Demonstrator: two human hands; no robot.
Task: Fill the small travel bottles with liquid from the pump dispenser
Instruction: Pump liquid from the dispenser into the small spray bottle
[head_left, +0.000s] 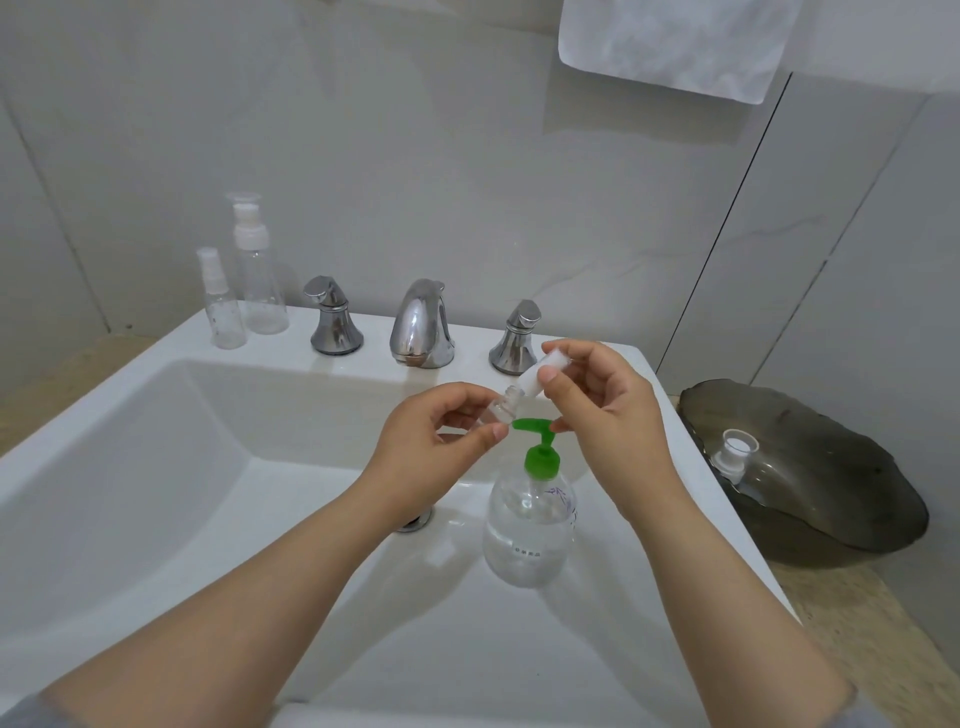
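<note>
A clear pump dispenser (530, 525) with a green pump head (537, 441) stands inside the white sink (156, 467), partly filled with clear liquid. My left hand (431, 447) pinches a small clear travel bottle (498, 410), tilted, its open neck pointing up and right just above the green spout. My right hand (602, 410) holds the bottle's white cap (540, 376) right beside that neck. Two more clear travel bottles stand on the sink's back left ledge: a small spray one (224, 306) and a taller one (258, 270).
A chrome tap (422, 325) with two handles (332, 317) (517, 338) lines the back ledge. A dark glass dish (810, 478) on the right counter holds a white cap (735, 452). A white towel (675, 41) hangs above. The drain (415, 519) lies under my left wrist.
</note>
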